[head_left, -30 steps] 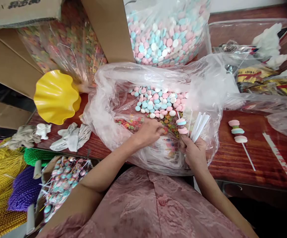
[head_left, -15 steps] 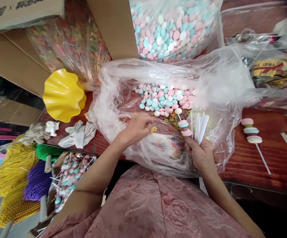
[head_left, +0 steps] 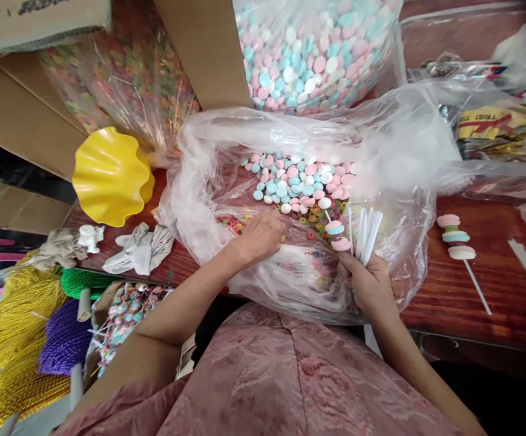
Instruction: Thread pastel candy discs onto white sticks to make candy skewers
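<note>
My right hand [head_left: 368, 280] is closed round a bundle of white sticks [head_left: 368, 233]. The same hand holds a lollipop stick threaded with pastel candies [head_left: 335, 228] in pink, blue and white. My left hand [head_left: 263, 235] lies over the plastic bag with its fingers curled together at small ring candies; whatever is between the fingertips is hidden. Several red and yellow ring candies [head_left: 232, 224] show beside that hand. Beyond both hands is a heap of pink, blue and white oval candies [head_left: 290, 181] on the clear plastic bag [head_left: 212, 136].
A candy skewer [head_left: 459, 237] lies on the red-brown table [head_left: 421, 309] at right. To the left stand a yellow wavy bowl [head_left: 111, 175] and crumpled gloves [head_left: 141, 249]. Big candy bags [head_left: 317, 57] and cardboard [head_left: 203, 54] stand behind. Bead strands [head_left: 15, 315] hang at lower left.
My left hand has moved slightly right and down, and its fingers have closed over the yellow ring candies. My right hand keeps its hold on the sticks and lollipop stick.
</note>
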Action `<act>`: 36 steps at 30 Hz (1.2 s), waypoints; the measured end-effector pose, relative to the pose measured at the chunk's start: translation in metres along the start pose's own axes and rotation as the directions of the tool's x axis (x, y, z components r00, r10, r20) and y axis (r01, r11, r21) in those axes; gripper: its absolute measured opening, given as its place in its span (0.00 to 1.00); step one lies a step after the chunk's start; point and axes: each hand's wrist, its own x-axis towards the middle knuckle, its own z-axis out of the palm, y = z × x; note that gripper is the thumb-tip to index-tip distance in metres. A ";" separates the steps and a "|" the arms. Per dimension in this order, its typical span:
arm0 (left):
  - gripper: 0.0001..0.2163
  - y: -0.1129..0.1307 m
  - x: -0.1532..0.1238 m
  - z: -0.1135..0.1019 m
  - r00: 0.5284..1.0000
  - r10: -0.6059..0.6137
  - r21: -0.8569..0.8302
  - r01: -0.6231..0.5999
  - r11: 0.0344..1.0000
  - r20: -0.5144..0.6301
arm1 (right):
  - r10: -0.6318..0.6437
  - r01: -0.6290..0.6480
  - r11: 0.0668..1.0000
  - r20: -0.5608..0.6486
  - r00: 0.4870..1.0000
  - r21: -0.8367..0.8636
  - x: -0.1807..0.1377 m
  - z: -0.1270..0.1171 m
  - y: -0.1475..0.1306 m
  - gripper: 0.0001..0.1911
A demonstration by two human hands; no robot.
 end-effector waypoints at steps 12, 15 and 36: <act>0.08 0.034 0.044 0.001 0.989 0.138 -0.113 -0.143 0.983 -0.045 | -0.011 0.011 0.999 -0.012 1.000 0.038 -0.001 -0.003 0.004 0.21; 0.08 0.018 0.034 -0.003 0.980 0.186 -0.153 -0.194 0.969 -0.068 | -0.021 0.022 1.000 -0.013 1.000 0.012 -0.001 -0.004 0.006 0.22; 0.06 0.020 0.060 0.006 0.998 0.068 -0.153 -0.070 0.986 -0.018 | -0.016 0.016 1.000 -0.021 1.000 -0.004 -0.003 -0.003 0.005 0.20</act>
